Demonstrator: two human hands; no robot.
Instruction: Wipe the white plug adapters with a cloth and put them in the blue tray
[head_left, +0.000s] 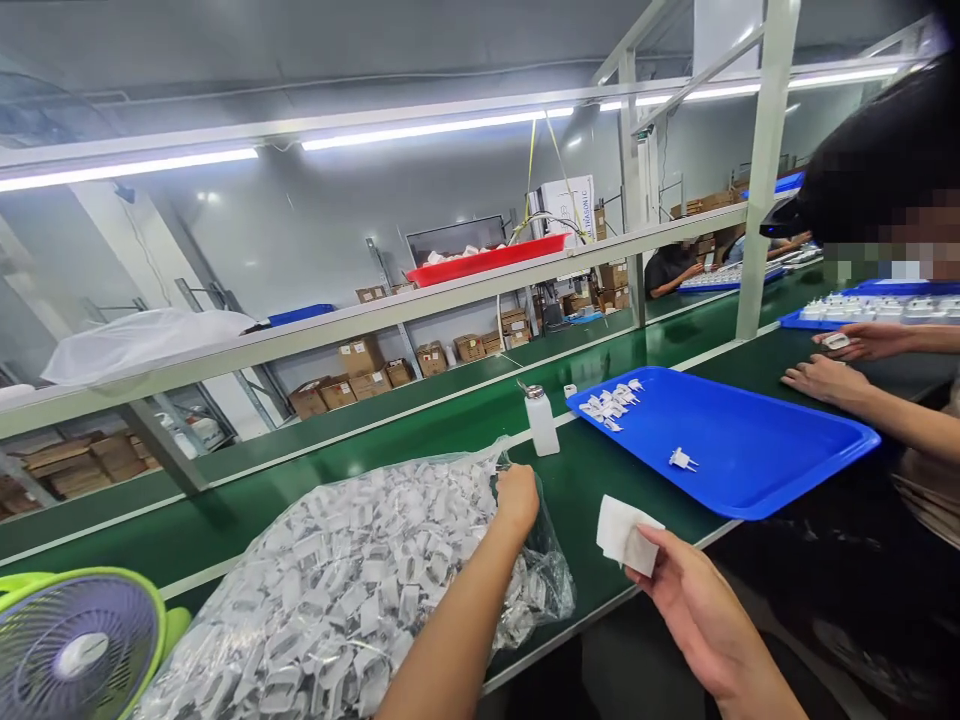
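Observation:
A large clear plastic bag (360,560) full of white plastic casings lies on the green bench. My left hand (517,500) is closed at the bag's upper right edge, its fingers curled on the film; the fingertips are partly hidden. Between the thumb and fingers of my right hand (686,580) is a folded white wipe (622,532), held up over the bench's front edge. Just beyond my left hand stands a white dispenser bottle (541,422) with a metal top. A blue tray (757,430) sits to the right, with several white plug parts (611,402) grouped in its far left corner and one plug part (682,459) apart.
A green and purple fan (82,645) stands at the lower left. On the right, a co-worker's hands (832,370) hold a small white part beside another filled tray (877,308). A shelf rail (337,325) crosses above the bench, carrying a red tray (487,262).

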